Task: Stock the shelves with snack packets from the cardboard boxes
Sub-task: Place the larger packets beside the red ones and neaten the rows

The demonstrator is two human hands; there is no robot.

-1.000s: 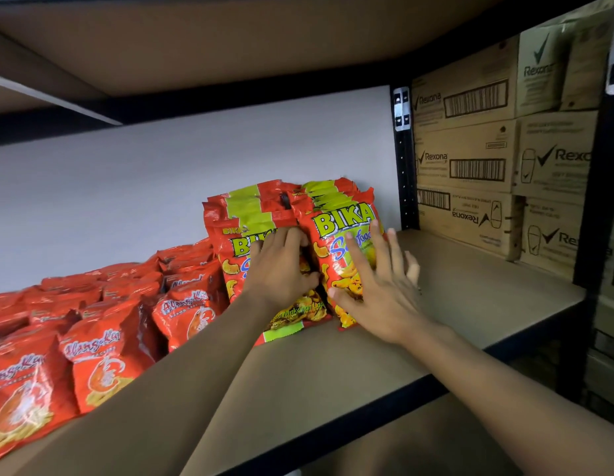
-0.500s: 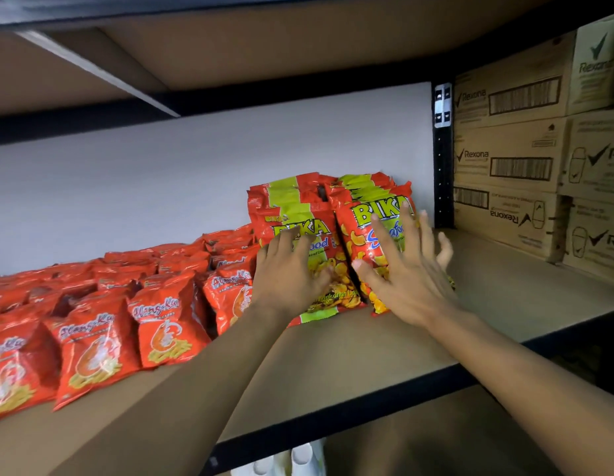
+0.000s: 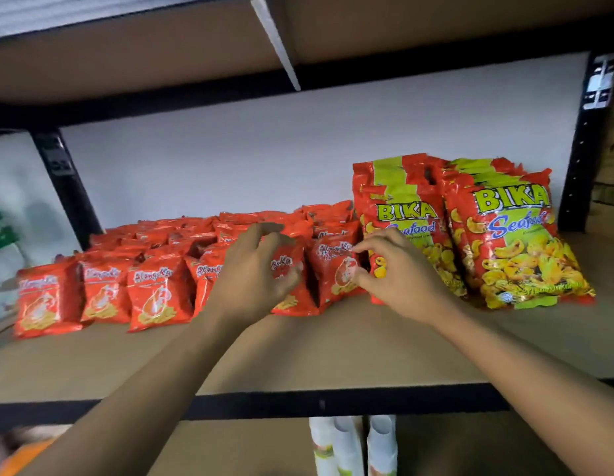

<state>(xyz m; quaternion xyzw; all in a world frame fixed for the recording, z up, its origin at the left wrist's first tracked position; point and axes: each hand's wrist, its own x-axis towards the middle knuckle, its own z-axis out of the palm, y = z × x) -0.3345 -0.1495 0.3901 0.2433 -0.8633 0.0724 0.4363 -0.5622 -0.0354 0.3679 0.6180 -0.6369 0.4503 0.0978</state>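
Observation:
Two stacks of large red-and-green Bika snack packets (image 3: 515,242) lean upright against the back wall at the right of the brown shelf (image 3: 298,355). Left of them, several rows of small orange-red packets (image 3: 154,293) stand on the shelf. My left hand (image 3: 260,273) is spread, fingers curled, over a small orange packet (image 3: 291,290) in the front row. My right hand (image 3: 398,276) hovers just right of it, thumb and fingers pinching toward another small orange packet (image 3: 336,273) next to the Bika stacks. Neither hand clearly holds a packet.
Black shelf uprights stand at the back left (image 3: 63,180) and far right (image 3: 580,159). The shelf above (image 3: 298,39) hangs low overhead. White wrapped items (image 3: 350,448) stand on the level below. The shelf's black front edge (image 3: 298,405) runs under my forearms.
Both hands left the Bika packets and moved left onto the small orange packets. The view swung left, so the cardboard boxes at the right are out of sight.

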